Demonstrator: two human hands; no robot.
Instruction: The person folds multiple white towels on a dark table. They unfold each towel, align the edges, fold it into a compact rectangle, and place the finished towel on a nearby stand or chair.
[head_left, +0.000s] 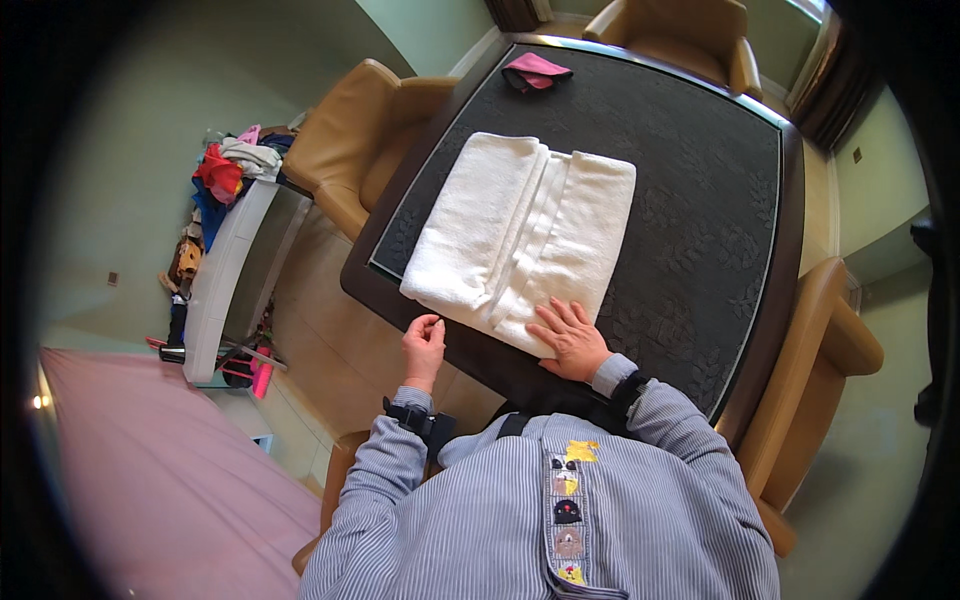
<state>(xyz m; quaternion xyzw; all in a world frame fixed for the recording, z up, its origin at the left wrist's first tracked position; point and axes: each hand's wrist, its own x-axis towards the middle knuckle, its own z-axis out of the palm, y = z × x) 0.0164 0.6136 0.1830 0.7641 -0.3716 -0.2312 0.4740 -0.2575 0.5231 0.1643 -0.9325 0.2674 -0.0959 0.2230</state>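
A white terry towel (517, 232) lies folded on the dark tabletop, its two sides turned in towards a lengthwise gap. Along that gap runs a smooth woven band. My right hand (574, 341) rests palm down on the towel's near right corner, fingers spread. Just off the near left edge of the towel, my left hand (424, 349) hovers by the table's rim with thumb and fingers drawn together. Whether something tiny is pinched in its fingertips is too small to tell. It looks apart from the towel.
A pink and black cloth item (536, 71) lies at the table's (690, 202) far left corner. Tan armchairs (341, 142) stand around the table. Left of it, a white cabinet (232, 277) carries heaped clothes (236, 165). A pink sheet (165, 465) spreads at lower left.
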